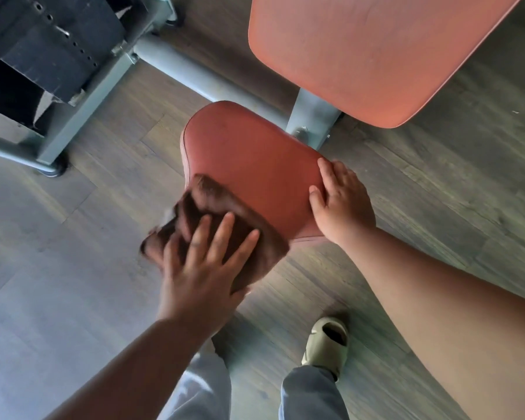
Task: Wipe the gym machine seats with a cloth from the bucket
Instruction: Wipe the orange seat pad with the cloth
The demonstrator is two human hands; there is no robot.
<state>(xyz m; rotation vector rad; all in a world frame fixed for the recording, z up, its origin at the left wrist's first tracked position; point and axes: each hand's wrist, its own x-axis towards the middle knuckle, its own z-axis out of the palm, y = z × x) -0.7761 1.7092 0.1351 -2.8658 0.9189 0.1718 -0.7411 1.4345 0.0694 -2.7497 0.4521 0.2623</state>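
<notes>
The left hand [200, 268] is lying flat on a dark brown cloth [222, 219], its fingers spread wide and pressing the cloth down onto the near left corner of the red seat [249, 165]. This grip is open-palmed, not pinching; the cloth is simply trapped under the palm and fingers. Part of the cloth is hanging over the seat's left edge, and its outline there is blurred.

The right hand [340, 204] is resting on the seat's right edge, fingers curling over the rim onto the top surface while the palm is sitting against the side. Its grip is loosely wrapping the seat edge and carrying nothing else.

Beyond the seat, a larger red back pad [376, 53] is standing on a grey metal frame [176, 68], with a black weight stack [40, 47] at the upper left. Below, on the wood-pattern floor [437, 183], a foot in a pale sandal [326, 342] and grey trouser legs are showing.
</notes>
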